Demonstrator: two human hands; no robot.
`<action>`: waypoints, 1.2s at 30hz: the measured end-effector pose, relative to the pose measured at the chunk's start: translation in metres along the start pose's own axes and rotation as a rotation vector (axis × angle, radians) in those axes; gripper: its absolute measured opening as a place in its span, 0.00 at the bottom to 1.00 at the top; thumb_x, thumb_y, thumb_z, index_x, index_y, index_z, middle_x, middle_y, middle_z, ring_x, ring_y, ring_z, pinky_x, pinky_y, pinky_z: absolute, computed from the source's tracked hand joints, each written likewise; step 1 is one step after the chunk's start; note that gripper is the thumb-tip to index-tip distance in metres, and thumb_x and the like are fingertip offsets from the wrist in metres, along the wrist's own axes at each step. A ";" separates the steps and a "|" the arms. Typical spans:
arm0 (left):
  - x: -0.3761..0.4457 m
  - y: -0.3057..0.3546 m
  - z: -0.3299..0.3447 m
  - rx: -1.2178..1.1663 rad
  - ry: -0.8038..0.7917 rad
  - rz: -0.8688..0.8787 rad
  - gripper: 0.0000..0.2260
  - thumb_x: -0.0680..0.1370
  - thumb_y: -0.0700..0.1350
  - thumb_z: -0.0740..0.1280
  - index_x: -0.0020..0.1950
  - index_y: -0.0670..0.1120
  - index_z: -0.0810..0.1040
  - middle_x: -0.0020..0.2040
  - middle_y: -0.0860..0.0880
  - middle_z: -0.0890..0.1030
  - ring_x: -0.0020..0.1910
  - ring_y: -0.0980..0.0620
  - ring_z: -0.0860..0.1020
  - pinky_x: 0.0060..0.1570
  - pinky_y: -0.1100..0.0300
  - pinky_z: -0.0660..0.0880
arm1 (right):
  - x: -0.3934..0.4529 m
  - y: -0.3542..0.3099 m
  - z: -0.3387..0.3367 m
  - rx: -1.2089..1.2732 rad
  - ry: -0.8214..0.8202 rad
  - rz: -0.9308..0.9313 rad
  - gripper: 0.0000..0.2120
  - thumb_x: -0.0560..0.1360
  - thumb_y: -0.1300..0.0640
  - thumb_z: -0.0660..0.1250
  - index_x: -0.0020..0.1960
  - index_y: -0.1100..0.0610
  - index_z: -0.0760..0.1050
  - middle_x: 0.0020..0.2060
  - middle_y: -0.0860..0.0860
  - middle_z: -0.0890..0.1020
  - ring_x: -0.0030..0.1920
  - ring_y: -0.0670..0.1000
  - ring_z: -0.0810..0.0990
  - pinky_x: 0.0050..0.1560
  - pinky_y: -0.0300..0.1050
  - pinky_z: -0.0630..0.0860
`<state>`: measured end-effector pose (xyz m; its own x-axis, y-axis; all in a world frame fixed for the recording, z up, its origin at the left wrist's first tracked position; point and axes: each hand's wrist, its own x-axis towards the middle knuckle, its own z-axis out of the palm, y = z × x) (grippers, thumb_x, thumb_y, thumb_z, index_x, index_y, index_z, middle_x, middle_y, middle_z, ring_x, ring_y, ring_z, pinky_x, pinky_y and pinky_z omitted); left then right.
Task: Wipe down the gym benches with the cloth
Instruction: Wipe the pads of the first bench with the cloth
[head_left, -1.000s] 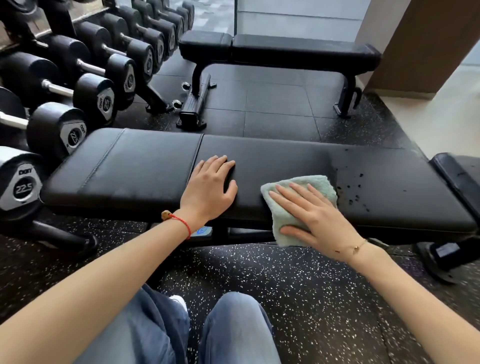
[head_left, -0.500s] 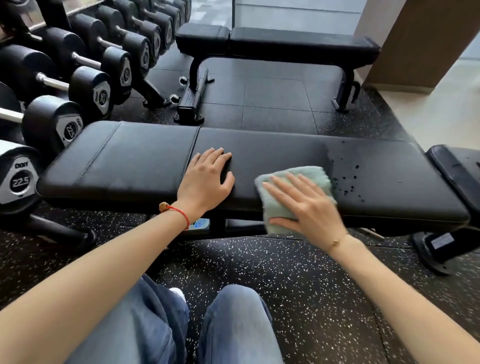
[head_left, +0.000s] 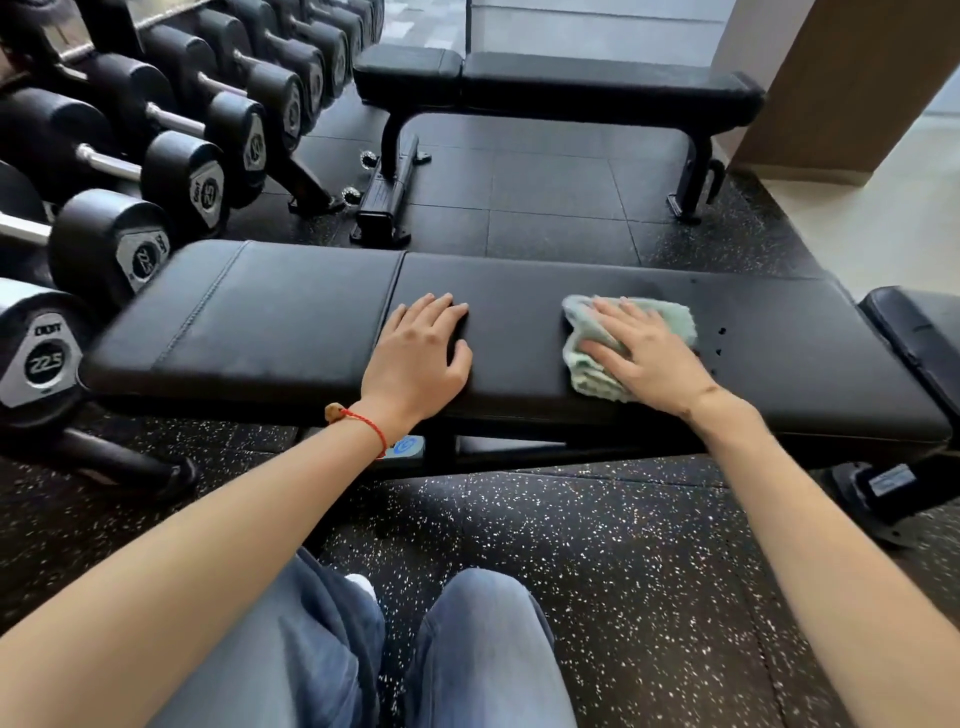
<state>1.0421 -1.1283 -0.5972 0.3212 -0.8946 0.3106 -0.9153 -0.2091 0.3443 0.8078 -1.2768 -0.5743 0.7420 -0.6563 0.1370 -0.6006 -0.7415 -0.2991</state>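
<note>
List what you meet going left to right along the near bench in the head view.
Dumbbell marked 22.5 → left hand → cloth → dark specks → end of the next bench.

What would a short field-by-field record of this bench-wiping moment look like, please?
setting: gym floor, dumbbells racked at the left
near bench: black padded, lying across the view
left hand: flat on the near bench, just right of the pad seam
right hand: pressing the cloth onto the pad
cloth: pale green, bunched, on top of the near bench
droplets: dark spots right of the cloth
far bench: black, behind, no hand on it
</note>
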 end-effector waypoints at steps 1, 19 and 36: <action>0.000 0.000 -0.001 -0.007 0.000 0.003 0.25 0.76 0.51 0.56 0.72 0.48 0.72 0.73 0.47 0.71 0.74 0.48 0.65 0.76 0.50 0.56 | 0.016 -0.009 0.005 -0.042 -0.023 0.030 0.33 0.74 0.37 0.51 0.75 0.50 0.61 0.75 0.49 0.62 0.76 0.55 0.56 0.76 0.54 0.48; 0.000 -0.006 0.001 0.037 0.004 0.015 0.27 0.76 0.58 0.56 0.73 0.50 0.71 0.74 0.49 0.70 0.75 0.50 0.64 0.76 0.51 0.56 | 0.040 -0.028 0.018 -0.019 -0.022 -0.055 0.25 0.79 0.44 0.53 0.75 0.45 0.58 0.76 0.45 0.60 0.77 0.51 0.53 0.76 0.52 0.43; -0.001 -0.006 0.000 0.059 0.008 0.028 0.27 0.76 0.58 0.56 0.72 0.50 0.71 0.73 0.49 0.71 0.74 0.50 0.65 0.75 0.50 0.58 | -0.018 -0.023 0.005 0.054 -0.026 -0.160 0.27 0.78 0.39 0.52 0.75 0.45 0.58 0.75 0.42 0.60 0.76 0.45 0.53 0.76 0.48 0.44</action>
<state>1.0476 -1.1264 -0.5994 0.2972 -0.8971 0.3268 -0.9365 -0.2072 0.2829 0.8096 -1.2477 -0.5745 0.8348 -0.5258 0.1629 -0.4574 -0.8273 -0.3261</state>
